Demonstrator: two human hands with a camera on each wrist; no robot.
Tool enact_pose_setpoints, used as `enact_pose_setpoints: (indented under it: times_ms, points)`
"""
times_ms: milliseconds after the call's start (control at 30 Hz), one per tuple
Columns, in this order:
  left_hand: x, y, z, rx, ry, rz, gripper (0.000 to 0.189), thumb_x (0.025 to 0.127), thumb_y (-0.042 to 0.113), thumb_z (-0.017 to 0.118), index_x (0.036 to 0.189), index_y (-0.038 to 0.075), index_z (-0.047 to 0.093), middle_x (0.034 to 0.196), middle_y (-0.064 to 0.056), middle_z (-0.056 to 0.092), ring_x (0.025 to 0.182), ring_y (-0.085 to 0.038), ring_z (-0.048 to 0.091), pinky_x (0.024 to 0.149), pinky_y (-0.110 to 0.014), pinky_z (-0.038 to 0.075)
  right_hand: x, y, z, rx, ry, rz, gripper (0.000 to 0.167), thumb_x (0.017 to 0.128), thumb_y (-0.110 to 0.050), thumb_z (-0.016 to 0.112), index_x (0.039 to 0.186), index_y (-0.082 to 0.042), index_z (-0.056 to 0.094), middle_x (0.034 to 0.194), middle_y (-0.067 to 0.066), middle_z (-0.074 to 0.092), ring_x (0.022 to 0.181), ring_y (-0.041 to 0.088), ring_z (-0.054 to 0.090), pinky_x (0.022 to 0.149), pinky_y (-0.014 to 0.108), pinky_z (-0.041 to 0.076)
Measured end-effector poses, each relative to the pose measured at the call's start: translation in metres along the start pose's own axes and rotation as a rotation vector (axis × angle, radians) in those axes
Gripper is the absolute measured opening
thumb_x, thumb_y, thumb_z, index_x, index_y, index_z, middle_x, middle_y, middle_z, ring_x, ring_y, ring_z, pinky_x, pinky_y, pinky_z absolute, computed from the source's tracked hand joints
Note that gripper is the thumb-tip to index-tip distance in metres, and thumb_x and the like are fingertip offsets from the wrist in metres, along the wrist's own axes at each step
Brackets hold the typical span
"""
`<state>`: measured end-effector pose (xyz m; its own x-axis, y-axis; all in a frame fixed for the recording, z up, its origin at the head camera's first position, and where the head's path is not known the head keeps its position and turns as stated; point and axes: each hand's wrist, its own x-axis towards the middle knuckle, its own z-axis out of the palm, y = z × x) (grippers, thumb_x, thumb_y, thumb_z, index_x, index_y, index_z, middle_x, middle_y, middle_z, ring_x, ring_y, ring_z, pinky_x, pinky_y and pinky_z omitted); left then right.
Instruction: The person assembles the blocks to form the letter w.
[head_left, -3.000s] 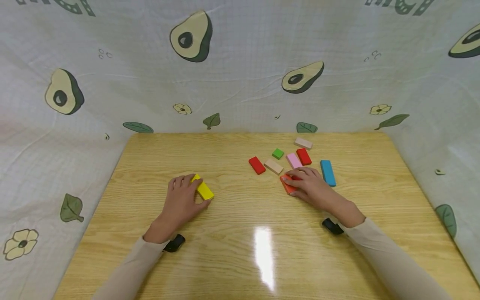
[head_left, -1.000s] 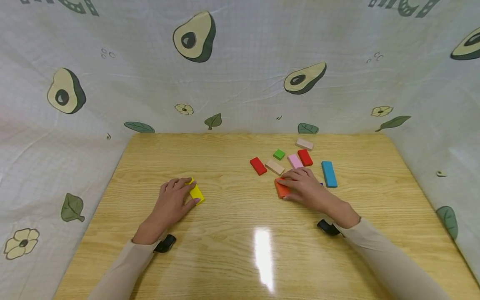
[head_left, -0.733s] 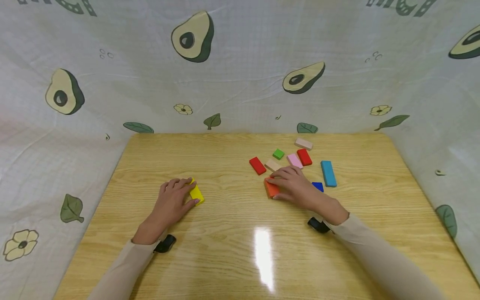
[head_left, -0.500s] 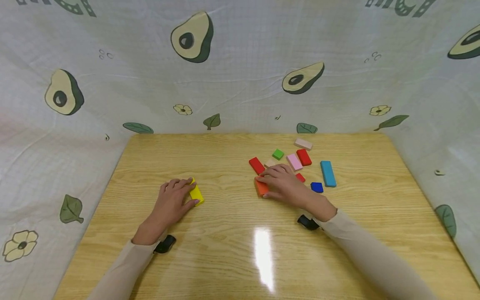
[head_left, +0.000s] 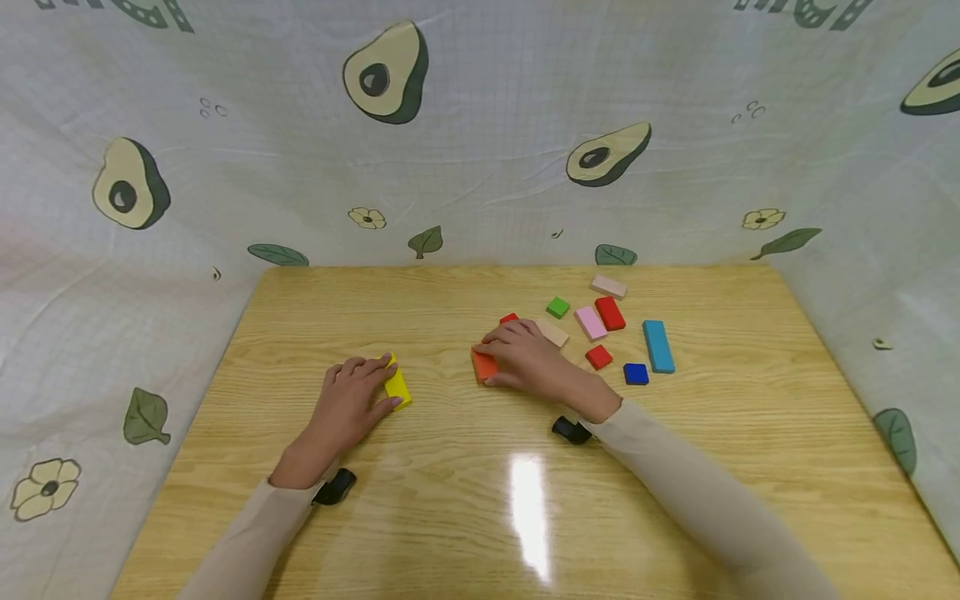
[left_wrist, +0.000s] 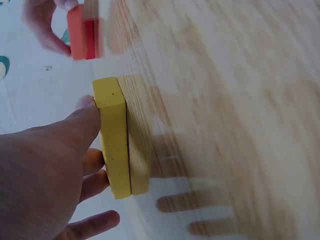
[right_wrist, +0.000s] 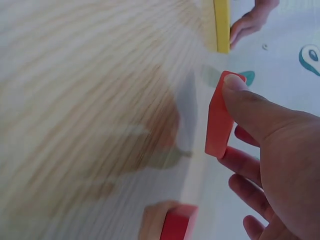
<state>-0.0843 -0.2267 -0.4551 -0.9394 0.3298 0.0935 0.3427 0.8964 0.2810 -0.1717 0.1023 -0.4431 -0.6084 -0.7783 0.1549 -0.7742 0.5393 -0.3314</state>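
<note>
My left hand (head_left: 348, 404) pinches a yellow block (head_left: 397, 387) lengthwise on the left half of the table. In the left wrist view the thumb is at one end of this yellow block (left_wrist: 114, 145), which lies flat on the wood. My right hand (head_left: 531, 360) holds an orange-red block (head_left: 482, 367) between thumb and fingers, near the table's middle. The right wrist view shows that orange-red block (right_wrist: 218, 120) raised off the wood, its shadow apart from it. A red block (head_left: 510, 319) is partly hidden behind my right hand.
Right of my right hand lie a small red block (head_left: 598, 357), a dark blue block (head_left: 636, 374) and a long light blue block (head_left: 659, 347). Farther back are green (head_left: 558, 307), pink (head_left: 591, 323), red (head_left: 610, 313) and beige (head_left: 609, 287) blocks. Another beige block (head_left: 552, 332) borders the hand.
My right hand has carried the orange-red block left, away from the other blocks, uncovering the small red and dark blue ones. Earlier, my left hand shifted the yellow block slightly toward me.
</note>
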Motion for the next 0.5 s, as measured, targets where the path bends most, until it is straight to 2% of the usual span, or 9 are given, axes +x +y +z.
enact_pose_setpoints:
  times_ms: [500]
  points:
    - [0.003, 0.002, -0.001, 0.016, -0.031, 0.020, 0.054, 0.099, 0.032, 0.077, 0.145, 0.005, 0.065, 0.156, -0.015, 0.056, 0.133, -0.043, 0.053, 0.109, -0.067, 0.037, 0.066, -0.018, 0.025, -0.008, -0.031, 0.125, 0.055, 0.100, -0.044, 0.073, 0.144, -0.013, 0.067, 0.140, 0.006, 0.066, 0.135, 0.029, 0.053, 0.121, 0.048, 0.031]
